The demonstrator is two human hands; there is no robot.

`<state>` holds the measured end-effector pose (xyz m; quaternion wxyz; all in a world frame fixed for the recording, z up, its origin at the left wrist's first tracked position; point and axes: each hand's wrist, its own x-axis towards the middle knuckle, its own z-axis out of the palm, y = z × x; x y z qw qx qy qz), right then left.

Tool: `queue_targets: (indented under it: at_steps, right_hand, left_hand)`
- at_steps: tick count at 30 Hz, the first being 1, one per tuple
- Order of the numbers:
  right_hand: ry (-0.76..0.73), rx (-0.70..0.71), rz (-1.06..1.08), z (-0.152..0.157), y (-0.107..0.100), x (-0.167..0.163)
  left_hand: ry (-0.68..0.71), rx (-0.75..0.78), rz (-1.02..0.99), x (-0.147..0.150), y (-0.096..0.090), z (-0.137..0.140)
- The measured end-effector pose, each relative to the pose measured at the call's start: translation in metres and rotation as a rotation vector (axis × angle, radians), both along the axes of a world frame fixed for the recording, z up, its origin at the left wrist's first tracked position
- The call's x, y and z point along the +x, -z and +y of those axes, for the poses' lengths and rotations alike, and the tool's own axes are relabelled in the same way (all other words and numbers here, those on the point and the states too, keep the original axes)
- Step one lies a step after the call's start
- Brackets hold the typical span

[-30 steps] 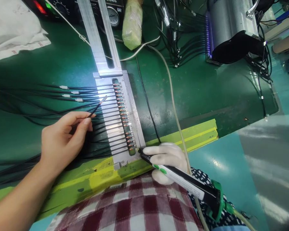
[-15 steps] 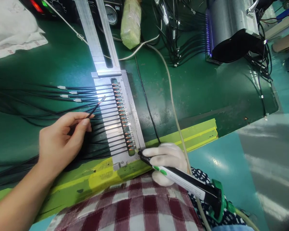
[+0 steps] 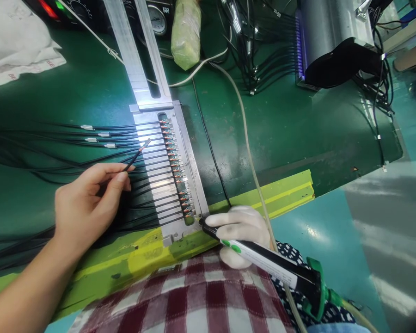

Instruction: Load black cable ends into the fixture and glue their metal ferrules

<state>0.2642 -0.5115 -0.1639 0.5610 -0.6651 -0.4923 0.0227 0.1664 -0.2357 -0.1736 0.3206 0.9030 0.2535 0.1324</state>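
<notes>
My bare left hand (image 3: pixel 90 201) pinches a thin black cable (image 3: pixel 134 159) near its end. The cable's small metal-tipped end points up and right, above a metal fixture (image 3: pixel 150 185). Across that fixture lie several black cables (image 3: pixel 159 187) side by side, their small connectors (image 3: pixel 176 162) lined up over a slot. My right hand (image 3: pixel 242 231), in a white glove, is closed around a black dispensing syringe (image 3: pixel 263 259) with a white label and a green cap joined to a tube. Its tip is at the lowest connectors, near the fixture's lower right corner; whether it touches them I cannot tell.
A slotted metal arm (image 3: pixel 138 60) runs from the fixture to the back. Behind are a wrapped yellow-green bundle (image 3: pixel 186 39), a gauge (image 3: pixel 156 21) and a white bag (image 3: pixel 17 44). A cylindrical metal device (image 3: pixel 334 37) with purple light stands right. A pale tube (image 3: pixel 244 122) crosses the green table.
Both hands hold almost the same pose and place. The whole view has shifted very slightly; the syringe tip stays at the lowest connectors.
</notes>
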Motion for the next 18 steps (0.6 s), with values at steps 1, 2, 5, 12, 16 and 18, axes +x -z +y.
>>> queue_targets:
  at_steps: [1,2,5,12,16,18]
  right_hand:
    - [0.002,-0.001,0.004,0.0002,0.0004,-0.0002]
    - [0.008,0.004,0.008,0.0004,0.0008,-0.0004]
    - [0.018,0.016,0.015,0.0012,0.0014,-0.0006]
    - [-0.001,-0.014,0.004,0.0019,-0.0023,0.0017]
    - [-0.003,-0.004,-0.013,0.0019,-0.0026,0.0032]
    - [-0.01,-0.008,-0.012,0.0017,-0.0025,0.0038]
  left_hand:
    - [-0.003,0.005,0.0,-0.0001,0.0003,0.0]
    - [-0.006,0.009,-0.001,-0.0003,0.0007,0.0001]
    - [-0.007,0.0,-0.002,-0.0012,0.0017,0.0009]
    - [-0.001,-0.007,-0.009,-0.0006,-0.001,0.0002]
    - [-0.003,-0.027,-0.01,-0.0009,-0.0002,0.0]
    - [-0.002,-0.036,-0.007,-0.0017,0.0009,0.0006]
